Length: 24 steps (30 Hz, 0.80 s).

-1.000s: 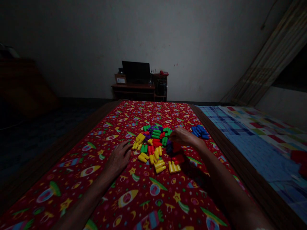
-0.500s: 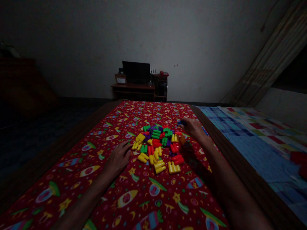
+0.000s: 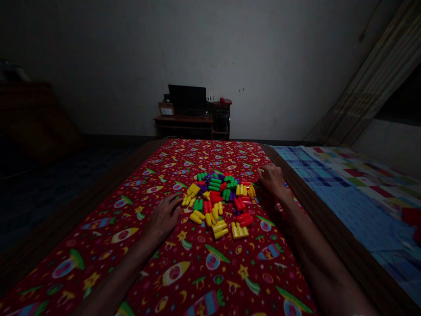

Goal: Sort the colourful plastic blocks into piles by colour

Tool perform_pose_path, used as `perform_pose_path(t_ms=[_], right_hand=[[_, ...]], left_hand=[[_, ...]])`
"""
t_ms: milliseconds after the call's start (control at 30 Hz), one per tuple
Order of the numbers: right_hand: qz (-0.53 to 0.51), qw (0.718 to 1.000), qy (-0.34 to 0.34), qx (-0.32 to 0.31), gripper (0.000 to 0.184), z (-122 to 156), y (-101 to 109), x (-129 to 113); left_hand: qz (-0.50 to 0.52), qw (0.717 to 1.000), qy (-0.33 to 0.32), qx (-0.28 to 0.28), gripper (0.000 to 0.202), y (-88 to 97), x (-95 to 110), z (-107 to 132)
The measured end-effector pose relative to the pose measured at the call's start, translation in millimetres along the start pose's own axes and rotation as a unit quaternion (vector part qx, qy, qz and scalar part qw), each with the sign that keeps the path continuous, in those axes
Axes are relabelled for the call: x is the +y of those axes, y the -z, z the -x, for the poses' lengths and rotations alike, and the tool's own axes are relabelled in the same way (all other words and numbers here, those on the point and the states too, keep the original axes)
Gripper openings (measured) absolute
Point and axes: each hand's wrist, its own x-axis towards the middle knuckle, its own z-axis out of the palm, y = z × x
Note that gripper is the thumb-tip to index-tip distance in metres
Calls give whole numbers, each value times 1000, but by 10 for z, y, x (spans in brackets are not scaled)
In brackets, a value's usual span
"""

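On the red patterned cloth (image 3: 210,259) lies a loose heap of plastic toy blocks with rounded, tube-like sections. Green blocks (image 3: 215,184) and purple ones sit toward the back, a red block (image 3: 244,218) is at the right, and a yellow block (image 3: 240,230) is at the front. My left hand (image 3: 163,215) rests open on the cloth left of the heap, fingertips close to some yellow blocks (image 3: 193,189). Beyond the heap's right side, my right hand (image 3: 272,179) is closed with fingers curled; what they hold, if anything, is hidden.
The cloth covers a long table-like surface with brown edges (image 3: 297,193). To the right is a bed-like area with a blue checked cover (image 3: 315,193). At the far wall stands a small desk (image 3: 184,119) with a dark monitor (image 3: 187,99). A curtain (image 3: 365,83) hangs at right.
My right hand has shifted to the right and slightly nearer, and its fingers have curled. The blue block at its fingertips is out of sight now. My left hand has stayed in place.
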Motion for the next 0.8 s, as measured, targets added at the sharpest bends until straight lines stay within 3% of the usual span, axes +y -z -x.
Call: perform_pose_path(t_ms=[100,233,333,400,500,567,667,800], right_hand=[[-117,992,35,27,38,-19,-35,-162],[-289,950,102,-63,51,14,-309,-256],[-389,910,79,-121,62,12,-590,-199],[-460,876,56,-136,69,-14,-750,-164],[-551,822,49,-139,79,-60,-893,-207],[-583,797,49,-149,82,-81,-920,-307],[-591,784,65,-178,82,-86,-884,-534],[-576,790,130,-165,74,-21,-768,-897]], left_hand=[[9,1000,2,-1,37,-17,10,13],[37,998,50,12,46,-8,22,35],[73,991,108,42,55,34,-17,-79],[98,989,103,27,58,42,-62,-278],[131,986,78,-71,63,-32,-91,-726],[154,975,96,-127,64,-132,-50,-1037],[206,961,71,-169,63,-289,89,-1369],[257,949,24,-179,62,-368,216,-1471]])
